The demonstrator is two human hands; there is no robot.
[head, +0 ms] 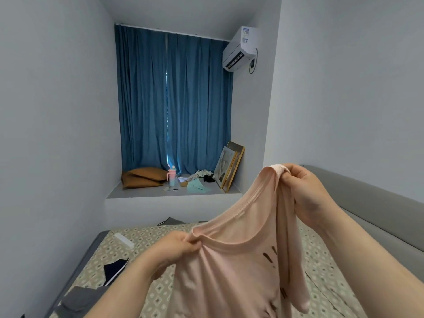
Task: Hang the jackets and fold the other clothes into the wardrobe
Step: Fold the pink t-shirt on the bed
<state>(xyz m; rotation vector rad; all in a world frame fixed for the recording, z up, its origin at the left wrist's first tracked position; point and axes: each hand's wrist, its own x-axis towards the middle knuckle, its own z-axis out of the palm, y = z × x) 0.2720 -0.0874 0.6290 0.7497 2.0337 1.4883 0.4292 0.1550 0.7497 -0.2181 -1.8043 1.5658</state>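
Shoulders of the pink top (229,278) are pinched above the bed (156,232): the left grip (177,246) takes the low one, the right grip (306,191) the high one. Its neckline runs tilted up to the right and its body hangs down, so probably the right side must lower first.

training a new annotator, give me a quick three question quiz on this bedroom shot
1. True or false: the left hand and the right hand both grip the pink shirt.
2. Which stands beside the brown cushions on the window ledge? A pink bottle; B lamp; C clock.
3. Short answer: what colour are the curtains?

Key: 1 true; 2 A; 3 blue.
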